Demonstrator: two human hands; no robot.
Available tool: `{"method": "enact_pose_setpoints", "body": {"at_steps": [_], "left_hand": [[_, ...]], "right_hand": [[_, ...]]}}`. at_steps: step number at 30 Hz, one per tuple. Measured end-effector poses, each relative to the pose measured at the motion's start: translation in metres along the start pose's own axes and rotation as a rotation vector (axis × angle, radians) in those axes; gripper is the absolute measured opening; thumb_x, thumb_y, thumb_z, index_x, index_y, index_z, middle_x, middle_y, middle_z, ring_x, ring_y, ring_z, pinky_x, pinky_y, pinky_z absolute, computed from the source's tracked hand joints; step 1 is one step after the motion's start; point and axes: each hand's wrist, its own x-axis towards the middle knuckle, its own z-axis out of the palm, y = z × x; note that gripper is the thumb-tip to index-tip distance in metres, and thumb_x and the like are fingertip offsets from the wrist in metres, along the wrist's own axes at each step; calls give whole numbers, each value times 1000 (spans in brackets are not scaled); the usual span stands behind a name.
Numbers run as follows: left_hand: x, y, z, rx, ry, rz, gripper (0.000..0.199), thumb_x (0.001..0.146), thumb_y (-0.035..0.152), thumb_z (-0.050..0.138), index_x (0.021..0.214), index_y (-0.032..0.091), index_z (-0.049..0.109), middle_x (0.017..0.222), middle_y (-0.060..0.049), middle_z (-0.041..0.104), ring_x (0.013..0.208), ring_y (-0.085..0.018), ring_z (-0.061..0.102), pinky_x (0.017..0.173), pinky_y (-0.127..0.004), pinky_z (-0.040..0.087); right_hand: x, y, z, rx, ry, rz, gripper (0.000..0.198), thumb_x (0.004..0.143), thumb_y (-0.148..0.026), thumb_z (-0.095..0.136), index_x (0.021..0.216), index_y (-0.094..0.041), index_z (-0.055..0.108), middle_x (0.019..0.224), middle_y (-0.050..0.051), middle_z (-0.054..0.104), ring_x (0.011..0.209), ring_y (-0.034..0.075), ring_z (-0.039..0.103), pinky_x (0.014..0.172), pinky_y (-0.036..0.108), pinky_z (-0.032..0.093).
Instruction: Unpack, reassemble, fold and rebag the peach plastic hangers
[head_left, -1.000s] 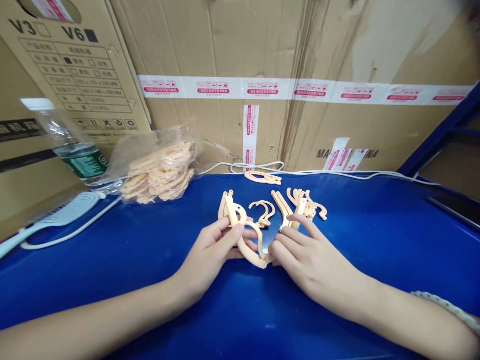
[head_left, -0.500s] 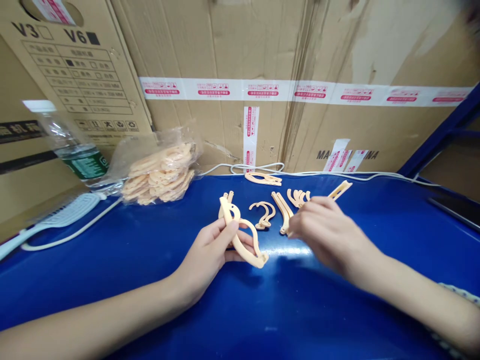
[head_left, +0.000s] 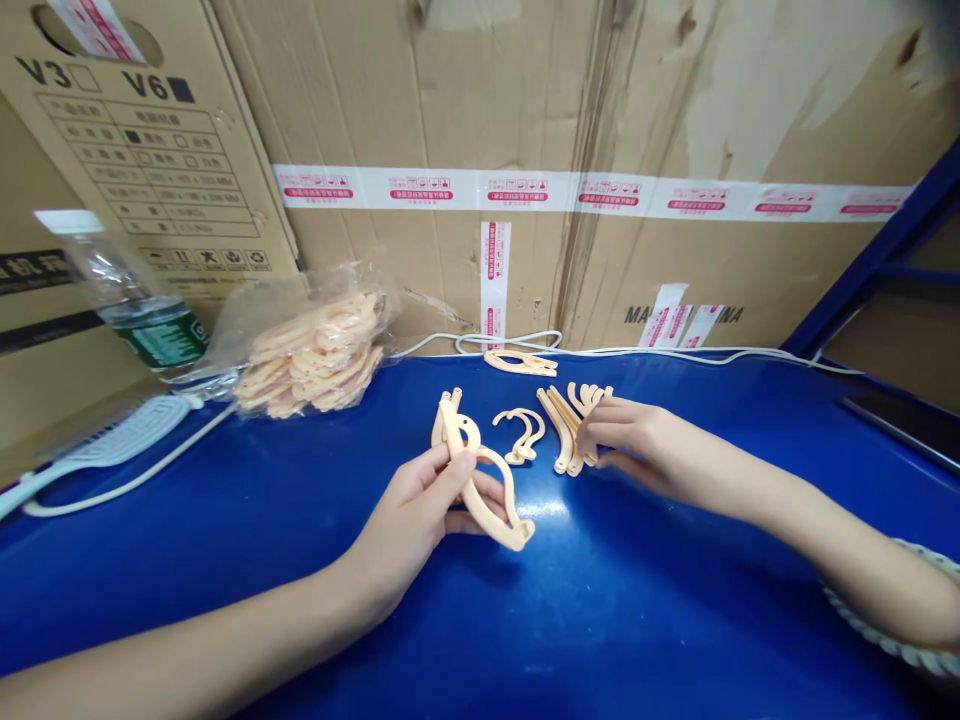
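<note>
My left hand is closed on a cream plastic folding hanger piece, tilted with its curved hook part beside the long arm. Just behind it, the ends of other hanger arms show; my hand hides the rest. My right hand has its fingers closed around a hanger arm at the right side of a row of loose hanger arms lying on the table. Between the hands lie loose hanger hooks. Several more hooks lie behind the right fingers, partly covered.
A folded hanger lies at the back near a white cable. To the left are a clear bag of hangers, a water bottle and a pale blue hairbrush. Cardboard boxes stand behind the blue table.
My right hand has lowered the hanger arm it held and laid it alongside the other arms. My left hand keeps its hold on the hanger piece. The view has shifted slightly.
</note>
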Motion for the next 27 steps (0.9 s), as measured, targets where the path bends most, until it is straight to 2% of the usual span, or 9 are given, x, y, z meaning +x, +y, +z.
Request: {"method": "enact_pose_setpoints", "body": {"at_steps": [7,18,24,27], "left_hand": [[-1,1,1,8,-27,4,38,86,49,65,94,12,61,77,-8,72,71,-25,73,70,-36,59],[0,1,0,-1,-34,1,36,86,47,66,93,12,60,75,-7,72,70,-24,73,70,-35,59],[0,0,-1,13,-37,3,36,87,47,65,95,12,62,78,-9,72,70,-23,72,70,-35,59],[1,-1,-1,38,-71,25,34,88,46,64,99,13,63,82,-8,72,71,-21,70,70,-35,60]], "right_hand": [[-1,-2,-1,-26,-18,36,23,94,-10,45,94,-16,67,92,9,65,85,19,62,75,32,48],[-2,-10,-4,-26,-68,113,21,93,-8,45,97,-17,63,91,7,63,79,17,62,69,28,47],[-3,-14,-1,-58,27,54,22,95,-11,43,102,-17,63,92,8,66,79,18,63,68,29,49],[-1,-30,5,-66,141,-22,27,95,-11,45,118,-18,59,110,11,66,98,20,62,82,33,51]]}}
